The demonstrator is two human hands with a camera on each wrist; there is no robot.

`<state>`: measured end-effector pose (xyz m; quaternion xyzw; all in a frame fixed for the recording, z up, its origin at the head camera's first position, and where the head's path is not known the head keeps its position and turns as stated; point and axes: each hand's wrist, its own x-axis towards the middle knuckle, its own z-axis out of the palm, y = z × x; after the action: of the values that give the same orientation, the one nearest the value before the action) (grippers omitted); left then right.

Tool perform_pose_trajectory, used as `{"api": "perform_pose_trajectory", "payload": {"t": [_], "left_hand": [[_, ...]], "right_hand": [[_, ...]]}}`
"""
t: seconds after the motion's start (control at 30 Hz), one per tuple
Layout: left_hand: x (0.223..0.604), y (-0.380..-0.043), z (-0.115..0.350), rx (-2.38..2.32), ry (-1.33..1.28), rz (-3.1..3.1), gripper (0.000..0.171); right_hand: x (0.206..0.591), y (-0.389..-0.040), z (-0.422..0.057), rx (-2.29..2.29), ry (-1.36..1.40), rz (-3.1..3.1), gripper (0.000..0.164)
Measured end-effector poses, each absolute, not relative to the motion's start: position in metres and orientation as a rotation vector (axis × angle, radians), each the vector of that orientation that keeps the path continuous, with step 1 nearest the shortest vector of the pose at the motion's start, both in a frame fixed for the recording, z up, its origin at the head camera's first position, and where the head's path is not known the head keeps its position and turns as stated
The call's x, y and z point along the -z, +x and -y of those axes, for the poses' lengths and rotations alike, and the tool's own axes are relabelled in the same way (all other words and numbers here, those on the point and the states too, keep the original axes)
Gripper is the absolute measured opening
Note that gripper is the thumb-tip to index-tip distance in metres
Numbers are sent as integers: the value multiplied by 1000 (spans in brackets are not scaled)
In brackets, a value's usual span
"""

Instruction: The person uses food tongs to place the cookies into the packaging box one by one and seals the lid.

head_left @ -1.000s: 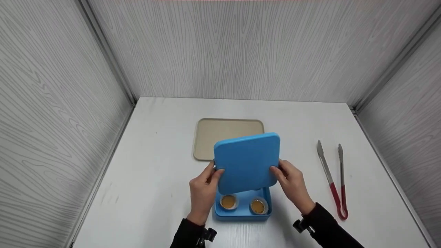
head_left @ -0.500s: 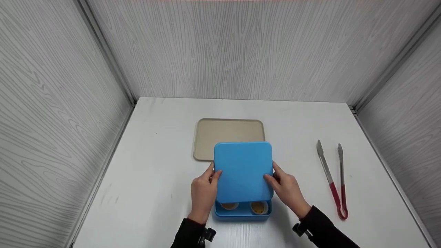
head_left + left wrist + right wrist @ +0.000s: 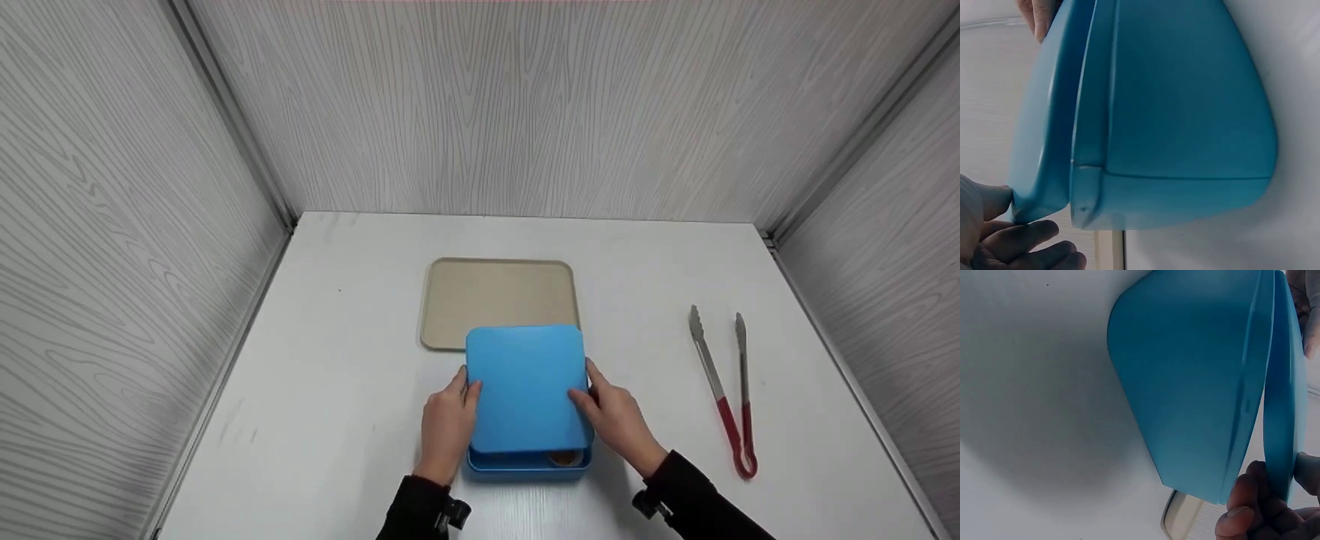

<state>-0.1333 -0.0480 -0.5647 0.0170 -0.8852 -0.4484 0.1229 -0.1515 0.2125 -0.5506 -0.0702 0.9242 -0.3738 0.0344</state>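
Observation:
A flat blue lid lies just above a blue box, covering most of it in the head view. My left hand grips the lid's left edge, thumb on top. On the opposite edge my right hand pinches it between thumb and fingers. Both wrist views show a narrow gap between the lid and the box wall. Part of one small cup with brownish contents shows at the front right of the box; the rest of the inside is hidden.
Behind the lid lies a beige tray, partly covered by it. Tongs with red handles lie spread apart on the right of the white table. Grey wood-grain panels enclose the back and both sides.
Both hands have lowered the lid and brought it toward the front over the box. Its earlier tilt has levelled out. One cup has gone out of sight, and the other is mostly covered.

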Motion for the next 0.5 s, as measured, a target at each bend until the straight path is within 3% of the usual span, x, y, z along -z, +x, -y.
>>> {"api": "perform_pose_trajectory", "payload": {"t": [0.5], "left_hand": [[575, -138, 44, 1486, 223, 2706, 49]], "right_hand": [[561, -155, -210, 985, -225, -2882, 65]]}}
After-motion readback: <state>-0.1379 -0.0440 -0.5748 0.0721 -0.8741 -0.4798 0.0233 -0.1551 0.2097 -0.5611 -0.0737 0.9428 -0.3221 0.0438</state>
